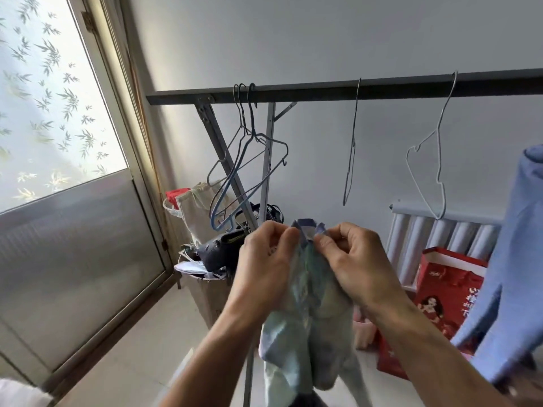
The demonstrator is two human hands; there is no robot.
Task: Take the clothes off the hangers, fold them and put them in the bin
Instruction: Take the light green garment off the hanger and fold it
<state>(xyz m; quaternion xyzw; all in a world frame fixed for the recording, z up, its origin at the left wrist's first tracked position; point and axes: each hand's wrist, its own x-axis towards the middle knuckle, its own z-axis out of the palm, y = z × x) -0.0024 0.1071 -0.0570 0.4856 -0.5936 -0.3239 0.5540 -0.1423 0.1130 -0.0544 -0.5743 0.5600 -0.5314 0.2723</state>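
The pale blue-green patterned cloth garment (311, 304) hangs bunched between both hands, off any hanger. Its folded top edge sticks up between the fingertips and the rest droops down past the wrists. The left hand (261, 259) pinches that top edge with curled fingers and thumb. The right hand (352, 259) pinches it just beside, so the two hands almost touch.

Above the hands runs a dark metal clothes rail (382, 88). Three bare blue-grey wire hangers (253, 136) are bunched on it up and to the left of the left hand. A single dark wire hanger (352, 145) hangs straight above the right hand, and a white wire hanger (439, 154) hangs farther right.

Well to the right of the right hand hangs a light blue long-sleeved garment (517, 259). A red paper bag (449, 283) stands between them, lower down, in front of a white tube radiator (440, 233).

Beyond the left hand, a cream fabric tote (197, 212) sits on a cluttered heap. Far left is a window with bamboo-leaf film (44, 83).
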